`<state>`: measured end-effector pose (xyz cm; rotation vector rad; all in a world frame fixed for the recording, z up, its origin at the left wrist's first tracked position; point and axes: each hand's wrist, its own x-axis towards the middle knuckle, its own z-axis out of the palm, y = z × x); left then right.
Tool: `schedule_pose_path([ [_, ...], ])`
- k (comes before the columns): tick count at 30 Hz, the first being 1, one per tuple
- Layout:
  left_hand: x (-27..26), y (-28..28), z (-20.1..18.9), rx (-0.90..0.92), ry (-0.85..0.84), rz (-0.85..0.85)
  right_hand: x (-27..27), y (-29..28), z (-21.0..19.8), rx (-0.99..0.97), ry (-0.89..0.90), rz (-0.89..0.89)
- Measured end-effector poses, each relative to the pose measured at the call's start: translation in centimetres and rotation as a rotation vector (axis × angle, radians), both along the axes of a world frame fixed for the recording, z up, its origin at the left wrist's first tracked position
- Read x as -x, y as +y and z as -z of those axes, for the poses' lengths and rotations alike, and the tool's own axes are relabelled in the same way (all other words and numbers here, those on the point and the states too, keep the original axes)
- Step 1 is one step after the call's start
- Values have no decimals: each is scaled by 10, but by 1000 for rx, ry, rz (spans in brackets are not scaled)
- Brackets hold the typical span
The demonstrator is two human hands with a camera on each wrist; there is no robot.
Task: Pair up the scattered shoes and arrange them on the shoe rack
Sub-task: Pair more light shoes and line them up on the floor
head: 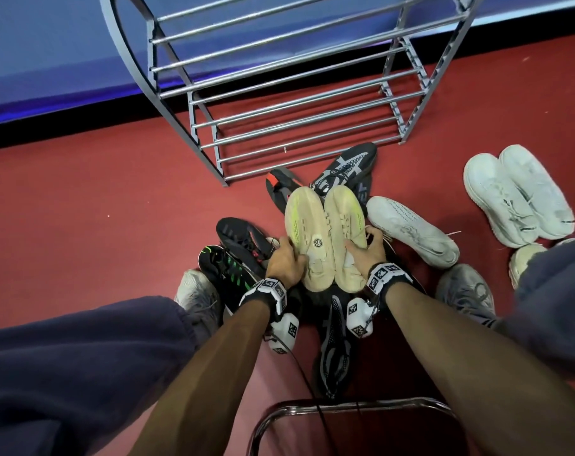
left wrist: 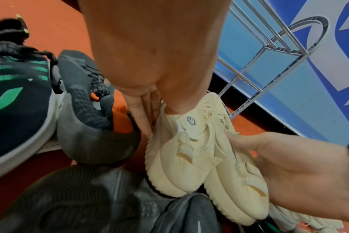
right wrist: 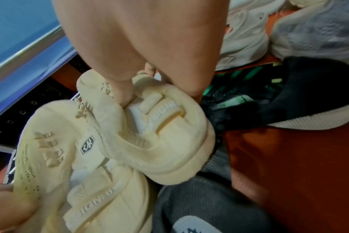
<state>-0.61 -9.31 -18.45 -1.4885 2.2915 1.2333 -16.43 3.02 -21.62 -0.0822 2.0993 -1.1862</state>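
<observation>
Shoes (head: pixel 325 232) — cream, paired, soles touching

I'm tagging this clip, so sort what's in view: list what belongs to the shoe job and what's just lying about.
Job:
- cream shoes, one in the left hand, one in the right hand
- rack, bars bare
- white pair
- white shoe
- green-striped shoe
- grey knit shoe

Lying about:
- chair frame
- wrist cameras
</observation>
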Motion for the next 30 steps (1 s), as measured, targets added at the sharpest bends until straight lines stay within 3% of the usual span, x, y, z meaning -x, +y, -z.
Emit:
schedule_pose_path([
  [7,2,12,-19,29,56,-16,19,-5,-16,67,47,-34],
  [17,22,25,-126,198,288,65,42,11,-139,165,160,-3],
  [21,52,29,-150,166,340,46,67,19,-172,162,189,11],
  [24,83,40,-150,119,355,62,97,30,-169,69,217,50],
  [30,151,84,-101,-30,306,102,157,79,-132,-85,304,73],
])
